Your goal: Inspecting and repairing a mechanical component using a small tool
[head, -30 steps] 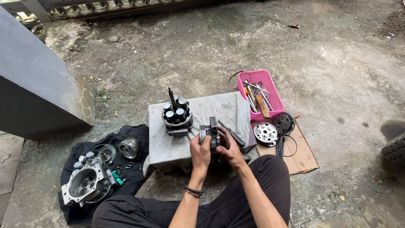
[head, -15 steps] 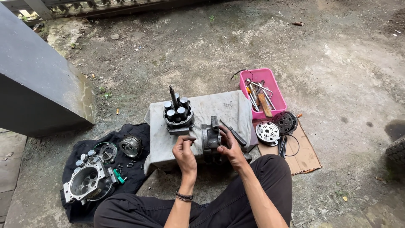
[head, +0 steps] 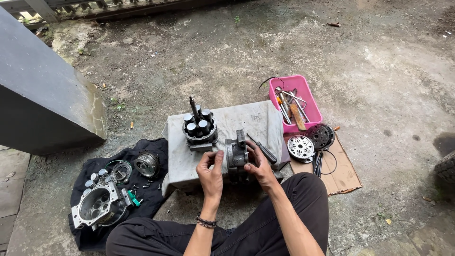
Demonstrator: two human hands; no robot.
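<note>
Left hand [head: 211, 171] has let go and slid left of the metal housing [head: 236, 155], fingers now curled loose, just beside it, not pinching anything. Right hand [head: 258, 166] wraps the housing's right side, holding it upright on the grey cloth block [head: 246, 121], w/ the piston part [head: 200, 127] behind-left & a screwdriver [head: 262, 149] right.

No labels, signs or screens are visible; the only packaging is a flattened brown cardboard sheet [head: 342, 173] lying on the concrete ground, just below the pink rectangular plastic tray [head: 305, 87] of tools
</note>
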